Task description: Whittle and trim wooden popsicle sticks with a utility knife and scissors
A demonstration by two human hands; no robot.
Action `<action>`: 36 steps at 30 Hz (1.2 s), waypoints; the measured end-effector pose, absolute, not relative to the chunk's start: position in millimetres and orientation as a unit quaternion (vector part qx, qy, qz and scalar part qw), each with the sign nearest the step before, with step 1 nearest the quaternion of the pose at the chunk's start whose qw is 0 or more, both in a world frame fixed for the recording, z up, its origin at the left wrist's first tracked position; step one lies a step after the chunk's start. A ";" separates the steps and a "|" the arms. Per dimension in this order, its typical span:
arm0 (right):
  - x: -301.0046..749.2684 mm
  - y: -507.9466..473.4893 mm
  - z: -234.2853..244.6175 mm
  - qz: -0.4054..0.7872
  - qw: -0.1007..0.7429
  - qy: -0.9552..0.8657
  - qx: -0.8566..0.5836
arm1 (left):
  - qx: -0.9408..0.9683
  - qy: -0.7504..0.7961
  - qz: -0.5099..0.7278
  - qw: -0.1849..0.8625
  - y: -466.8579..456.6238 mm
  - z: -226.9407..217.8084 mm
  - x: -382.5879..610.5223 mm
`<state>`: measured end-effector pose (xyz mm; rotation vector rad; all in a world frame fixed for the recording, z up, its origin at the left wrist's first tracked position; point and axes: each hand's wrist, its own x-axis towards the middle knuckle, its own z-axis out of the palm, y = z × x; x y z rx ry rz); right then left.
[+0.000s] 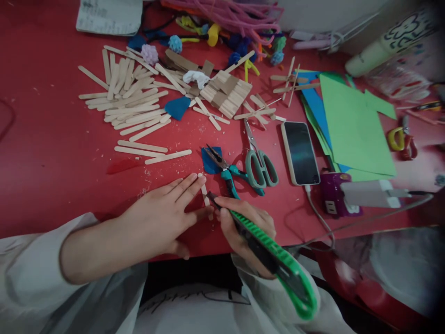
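My left hand (167, 211) lies flat near the front edge of the red table, its fingers stretched out. Its fingertips press on a short wooden craft stick (204, 191). In my right hand (248, 227) is a green and black utility knife (274, 255), the fingers wrapped round its front part. The knife's tip touches or is just above the stick; the exact contact is too small to tell. Just beyond the hands lie teal-handled pliers (227, 174), partly on a blue scrap (210, 160), and grey-green scissors (259, 162).
A pile of craft sticks (128, 97) spreads at the back left, beside a stick panel (227, 93). Pink pipe cleaners (236, 16) are heaped behind. To the right lie a phone (301, 153) on a cable, green paper (354, 125) and a purple box (335, 195).
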<state>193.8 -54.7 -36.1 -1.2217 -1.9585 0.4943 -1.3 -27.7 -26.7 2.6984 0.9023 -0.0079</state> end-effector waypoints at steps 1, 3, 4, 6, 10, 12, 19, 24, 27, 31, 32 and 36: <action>194.0 -54.4 -36.4 0.194 0.388 -0.762 -0.480 | 0.940 0.309 -0.007 0.145 -27.3 -25.6 -1.1; 194.2 -54.0 -36.6 0.185 0.396 -0.757 -0.486 | 0.944 0.300 -0.009 0.137 -26.7 -23.7 -1.0; 194.3 -53.9 -36.5 0.179 0.395 -0.757 -0.489 | 0.946 0.297 -0.011 0.132 -26.6 -23.2 -1.2; 194.3 -53.7 -35.8 0.175 0.387 -0.757 -0.497 | 0.948 0.292 -0.019 0.124 -26.5 -22.8 -1.8; 194.2 -54.2 -33.9 0.180 0.387 -0.753 -0.500 | 0.954 0.280 -0.012 0.106 -26.5 -22.4 -3.0; 194.0 -54.7 -33.6 0.185 0.392 -0.751 -0.498 | 0.956 0.278 -0.010 0.096 -26.2 -21.3 -3.0; 195.4 -56.6 -38.5 0.189 0.412 -0.744 -0.491 | 0.954 0.282 -0.045 0.095 -26.2 -15.4 -1.5; 197.2 -59.2 -39.3 0.207 0.419 -0.740 -0.484 | 0.950 0.291 -0.032 0.107 -26.7 -17.0 -2.5; 197.1 -59.4 -38.8 0.214 0.429 -0.737 -0.476 | 0.948 0.292 -0.032 0.119 -26.3 -16.9 -4.2; 197.8 -57.4 -37.1 0.231 0.438 -0.730 -0.472 | 0.947 0.291 -0.032 0.131 -25.9 -15.4 -7.3; 198.3 -56.7 -36.1 0.244 0.434 -0.726 -0.474 | 0.948 0.289 -0.034 0.132 -25.9 -15.6 -7.8; 200.4 -54.4 -30.1 0.304 0.412 -0.698 -0.500 | 0.950 0.282 -0.033 0.128 -27.3 -21.1 -7.9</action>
